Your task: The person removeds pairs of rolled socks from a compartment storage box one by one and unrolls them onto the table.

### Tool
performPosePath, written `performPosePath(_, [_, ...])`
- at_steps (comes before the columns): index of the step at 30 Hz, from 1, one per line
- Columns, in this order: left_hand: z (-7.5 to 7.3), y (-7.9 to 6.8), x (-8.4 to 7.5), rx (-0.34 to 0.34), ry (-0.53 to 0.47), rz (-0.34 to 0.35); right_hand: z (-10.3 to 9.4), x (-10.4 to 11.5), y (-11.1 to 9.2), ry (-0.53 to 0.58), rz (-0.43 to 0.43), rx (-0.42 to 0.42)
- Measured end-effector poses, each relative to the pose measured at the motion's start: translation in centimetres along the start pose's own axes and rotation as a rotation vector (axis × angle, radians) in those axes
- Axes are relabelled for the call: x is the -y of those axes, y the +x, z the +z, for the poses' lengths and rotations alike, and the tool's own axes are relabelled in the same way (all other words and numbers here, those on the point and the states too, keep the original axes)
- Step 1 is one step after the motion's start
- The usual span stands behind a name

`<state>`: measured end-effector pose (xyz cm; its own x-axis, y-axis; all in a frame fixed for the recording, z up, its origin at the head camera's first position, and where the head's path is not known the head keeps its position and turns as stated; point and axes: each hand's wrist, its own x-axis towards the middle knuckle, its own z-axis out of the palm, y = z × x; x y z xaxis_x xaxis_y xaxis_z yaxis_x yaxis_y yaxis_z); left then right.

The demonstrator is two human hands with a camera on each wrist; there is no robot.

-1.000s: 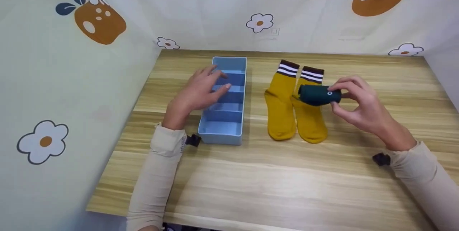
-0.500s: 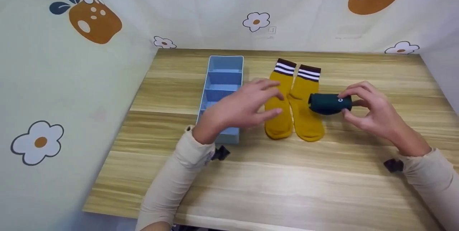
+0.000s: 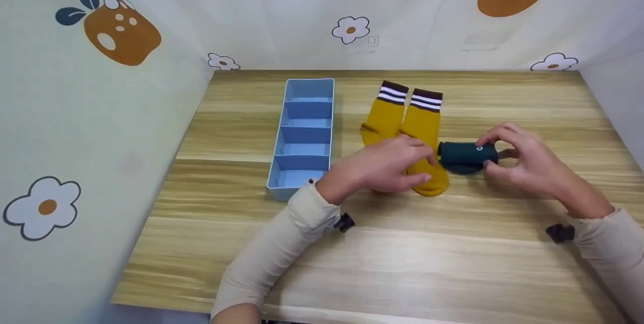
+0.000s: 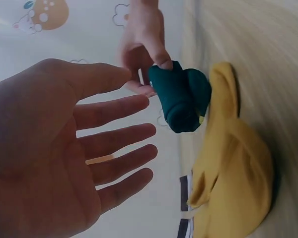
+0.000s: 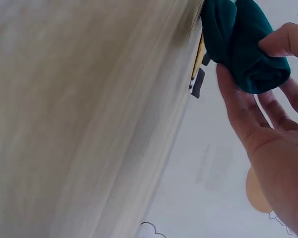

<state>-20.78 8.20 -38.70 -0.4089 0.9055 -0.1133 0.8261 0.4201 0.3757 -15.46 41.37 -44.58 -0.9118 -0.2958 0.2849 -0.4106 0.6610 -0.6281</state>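
Observation:
My right hand (image 3: 528, 165) pinches one end of a rolled dark green sock (image 3: 468, 155) between thumb and fingers. The right wrist view shows the rolled fabric (image 5: 251, 49) with its spiral end facing the palm. My left hand (image 3: 392, 165) hovers over the foot part of the mustard socks (image 3: 427, 128), its fingers spread and holding nothing, near the free end of the roll. Both mustard socks lie flat side by side, with dark cuffs and white stripes at the far end. In the left wrist view the left palm (image 4: 44, 148) faces the green roll.
A long light-blue box (image 3: 304, 155) with several compartments stands left of the socks on the wooden table (image 3: 402, 263). Behind and to the left hangs a pale cloth wall (image 3: 282, 17) printed with flowers and oranges.
My left hand has moved right, from over the blue box to above the mustard socks. My right hand has shifted slightly right and nearer the front edge, still pinching the green roll.

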Motion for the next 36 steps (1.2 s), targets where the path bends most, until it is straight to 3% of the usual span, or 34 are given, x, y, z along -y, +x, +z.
performPosePath(5, [1.0, 2.4, -0.3, 0.028, -0.048, -0.062, -0.4, -0.2, 0.2, -0.098, 0.092, 0.113])
performPosePath(9, [1.8, 4.4, -0.4, 0.009, -0.072, -0.102, -1.3, -0.1, 1.1, -0.160, 0.121, 0.256])
performPosePath(13, [2.3, 6.5, -0.7, -0.034, -0.110, -0.134, -2.5, 0.1, 2.3, -0.139, 0.116, 0.432])
performPosePath(16, [2.8, 8.1, -0.9, -0.057, -0.138, -0.118, -3.2, 0.1, 2.9, -0.086, 0.132, 0.514])
performPosePath(22, [3.7, 9.9, -0.3, -0.109, -0.140, -0.071, -2.9, -0.3, 3.5, -0.082, 0.103, 0.527])
performPosePath(26, [4.5, 10.3, 0.2, -0.133, -0.169, -0.085, -3.0, -0.2, 3.6, -0.084, 0.158, 0.536])
performPosePath(32, [4.8, 10.6, 0.5, -0.103, -0.222, -0.113, -3.4, 0.0, 3.6, -0.056, 0.255, 0.540])
performPosePath(36, [4.8, 10.7, 0.4, -0.084, -0.242, -0.138, -3.3, -0.3, 3.7, -0.051, 0.274, 0.524])
